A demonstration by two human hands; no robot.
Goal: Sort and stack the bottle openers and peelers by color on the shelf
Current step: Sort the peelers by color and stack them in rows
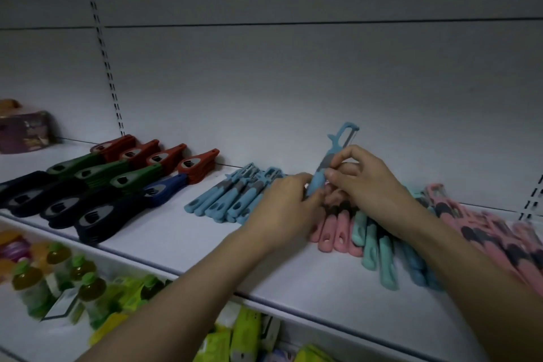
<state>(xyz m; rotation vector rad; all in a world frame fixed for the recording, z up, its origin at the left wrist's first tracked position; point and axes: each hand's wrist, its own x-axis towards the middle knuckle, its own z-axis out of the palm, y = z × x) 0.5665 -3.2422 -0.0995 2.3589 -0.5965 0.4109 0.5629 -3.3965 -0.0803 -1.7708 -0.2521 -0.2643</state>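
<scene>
- Nearest, on the lower shelf (58, 341): blurred juice bottles (32, 282) with green caps at left, yellow-green packets (244, 332) at the middle.
- Above that, the white shelf (182, 247), front edge running from lower right up to the left.
- Toward its front right: a row of teal peelers (379, 247), handles pointing at the camera, just beside a few pink peelers (335, 232) on their left.
- Far right: a blurred heap of more pink peelers (493, 229) with dark grey patches.
- Middle of the shelf: left hand (282, 209), fingers curled around the lower handle of one blue peeler (329, 161) (so a closed grip on it).
- Right hand (367, 179), pinching the same blue peeler higher up its handle, thumb and fingertips closed on the grey band.
- Held tilted, nearly upright, blade end up and clear of the shelf, above the pink handles.
- Just left of the hands: a tidy stack of blue peelers (223, 200) lying flat, handles toward the front left.
- Farther left: black bottle openers (58, 206) in front, one blue bottle opener stack (164, 188) beside them.
- Behind those, green bottle openers (102, 173), then red bottle openers (158, 156) against the back wall (293, 67).
- At far left, a dark purple package (25, 132), too blurred to read.
</scene>
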